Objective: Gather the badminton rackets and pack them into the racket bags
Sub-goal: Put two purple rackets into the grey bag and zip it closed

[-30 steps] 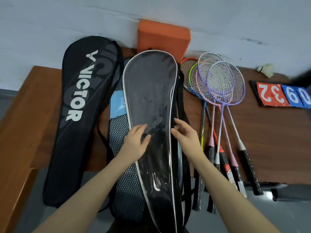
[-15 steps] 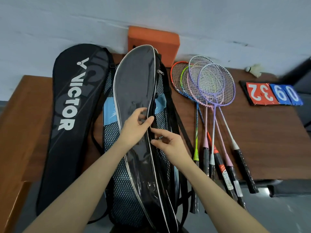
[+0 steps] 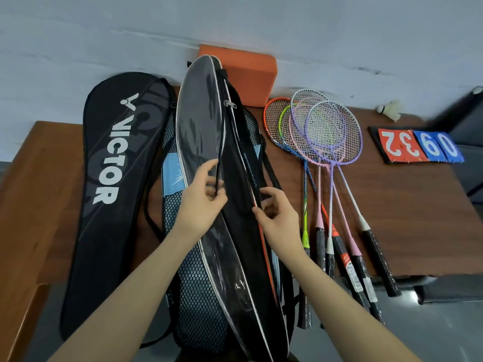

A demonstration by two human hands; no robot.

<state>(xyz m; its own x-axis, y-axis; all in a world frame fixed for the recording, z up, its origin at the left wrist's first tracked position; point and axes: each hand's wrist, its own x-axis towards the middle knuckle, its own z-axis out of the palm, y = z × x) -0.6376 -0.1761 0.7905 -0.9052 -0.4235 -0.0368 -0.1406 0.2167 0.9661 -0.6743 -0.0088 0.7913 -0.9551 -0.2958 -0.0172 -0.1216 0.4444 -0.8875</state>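
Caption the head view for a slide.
Both hands, left and right, part the middle bag; rackets wait on the table.

Support: brown wooden table, set against a pale wall.
9 o'clock: black VICTOR racket bag, lying flat, its end past the near edge.
Centre: mesh racket bag.
12 o'clock: orange block.
2 o'clock: overlapping rackets, handles overhanging.
3 o'clock: number cards; shuttlecock beyond them.
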